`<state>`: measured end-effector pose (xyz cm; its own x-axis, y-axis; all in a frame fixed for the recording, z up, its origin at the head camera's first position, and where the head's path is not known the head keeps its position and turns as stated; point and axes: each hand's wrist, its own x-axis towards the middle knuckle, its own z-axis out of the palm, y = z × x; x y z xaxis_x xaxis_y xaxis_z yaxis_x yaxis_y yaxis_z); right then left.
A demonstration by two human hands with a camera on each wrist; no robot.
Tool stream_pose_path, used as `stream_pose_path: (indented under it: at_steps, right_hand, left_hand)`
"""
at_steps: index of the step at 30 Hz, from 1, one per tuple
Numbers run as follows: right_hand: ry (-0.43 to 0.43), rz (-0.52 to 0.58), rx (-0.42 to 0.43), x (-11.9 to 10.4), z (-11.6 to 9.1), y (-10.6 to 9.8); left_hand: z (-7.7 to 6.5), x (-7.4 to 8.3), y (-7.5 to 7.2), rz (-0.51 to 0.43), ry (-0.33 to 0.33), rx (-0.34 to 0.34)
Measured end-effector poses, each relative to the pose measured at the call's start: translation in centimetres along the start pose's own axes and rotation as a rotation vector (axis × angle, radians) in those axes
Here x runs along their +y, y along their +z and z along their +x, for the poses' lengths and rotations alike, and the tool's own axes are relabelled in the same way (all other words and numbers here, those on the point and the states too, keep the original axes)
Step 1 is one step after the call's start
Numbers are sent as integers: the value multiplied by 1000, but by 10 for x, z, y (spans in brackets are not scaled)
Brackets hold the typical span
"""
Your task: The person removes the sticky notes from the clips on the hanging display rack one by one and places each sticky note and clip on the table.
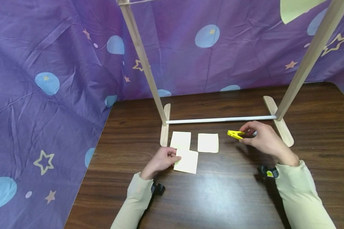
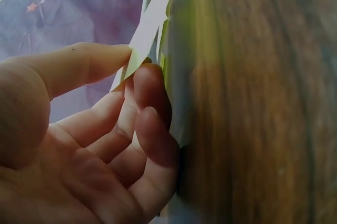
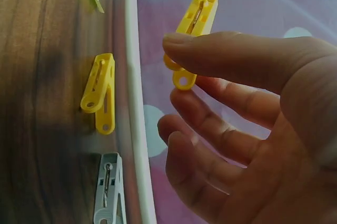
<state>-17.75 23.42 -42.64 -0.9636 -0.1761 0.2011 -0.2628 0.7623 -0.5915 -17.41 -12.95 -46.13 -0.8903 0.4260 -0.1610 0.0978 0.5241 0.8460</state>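
My left hand (image 1: 161, 160) pinches the left edge of a pale yellow paper square (image 1: 186, 161) between thumb and fingers. In the left wrist view this paper (image 2: 149, 29) is seen nearly edge-on, tilted. Two similar squares, one at the left (image 1: 182, 139) and one at the right (image 1: 208, 142), lie just beyond it. Off to the right, my right hand (image 1: 263, 140) pinches a yellow clothespin (image 3: 197, 18) by its handle end, raised above the table. Beneath that hand, another yellow clothespin (image 3: 102, 92) and a grey clothespin (image 3: 108, 187) lie on the wood.
A wooden stand spans the table's back, with a left post (image 1: 144, 60), a right post (image 1: 312, 60) and a white rod (image 1: 220, 120) low between them. A string (image 1: 140, 2) runs from the left post's top. Pale yellow paper (image 1: 298, 9) hangs near the right post.
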Motion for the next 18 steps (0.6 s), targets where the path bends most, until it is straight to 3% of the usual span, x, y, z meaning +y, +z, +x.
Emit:
stream_pose_path:
  at_steps: [18]
  right_hand:
    - [6, -52, -126, -1, 3, 12]
  left_hand:
    - [-3, 1, -4, 165, -54, -10]
